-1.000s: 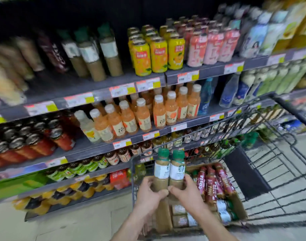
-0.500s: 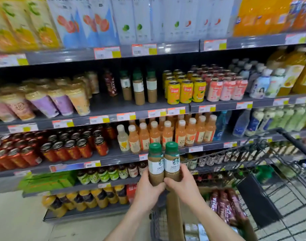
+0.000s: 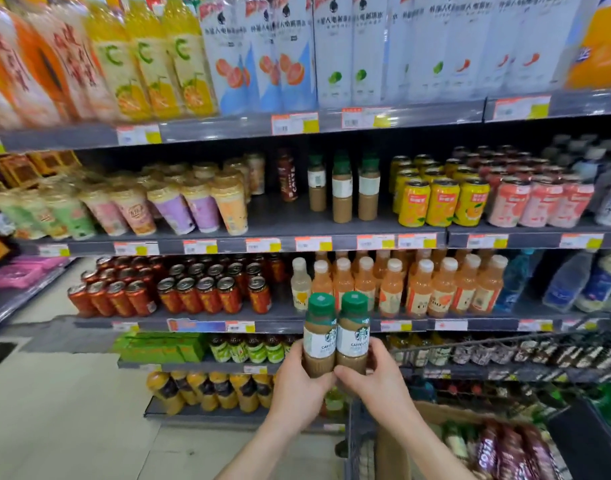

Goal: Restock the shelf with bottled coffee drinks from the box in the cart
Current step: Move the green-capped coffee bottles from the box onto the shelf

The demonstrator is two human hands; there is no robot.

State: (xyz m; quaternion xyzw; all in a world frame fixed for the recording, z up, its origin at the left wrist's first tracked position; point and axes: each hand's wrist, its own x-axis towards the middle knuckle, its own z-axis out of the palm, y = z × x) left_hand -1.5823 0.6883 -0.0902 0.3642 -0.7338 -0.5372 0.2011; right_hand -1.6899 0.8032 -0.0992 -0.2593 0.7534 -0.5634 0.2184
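Forearms [image 3: 259, 445] up, left hand [image 3: 297, 389] curled round left coffee bottle [image 3: 319, 336], right hand [image 3: 377, 386] round right coffee bottle [image 3: 353, 336].

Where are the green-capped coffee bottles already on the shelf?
In the head view, three green-capped coffee bottles stand centrally on the second visible shelf from the top, between a dark Costa bottle on their left and yellow cans on their right.

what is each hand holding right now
left hand: closed, gripping the left coffee bottle
right hand: closed, gripping the right coffee bottle
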